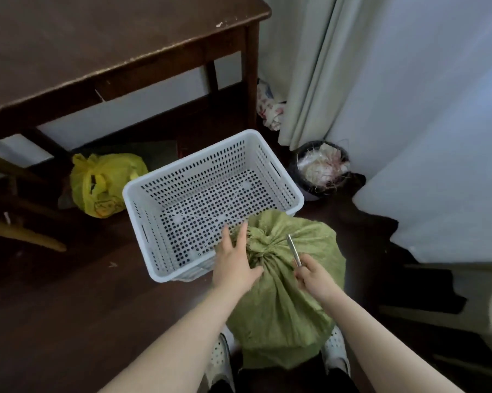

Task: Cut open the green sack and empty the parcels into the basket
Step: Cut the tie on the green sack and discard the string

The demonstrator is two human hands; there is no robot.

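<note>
A full green woven sack [279,304] stands upright on the dark floor between my feet, its neck bunched and tied at the top. My left hand [235,262] rests flat against the left side of the tied neck, fingers spread. My right hand [314,275] grips a slim metal cutter [293,251] whose blade points up along the right side of the knot. A white perforated plastic basket [142,194] sits on the floor just beyond the sack; no parcels lie in it.
A dark wooden table [97,46] stands behind the basket. A yellow plastic bag [103,185] lies to the left of the basket. A black waste bin [321,171] full of rubbish sits by the pale curtain [324,80] at the right.
</note>
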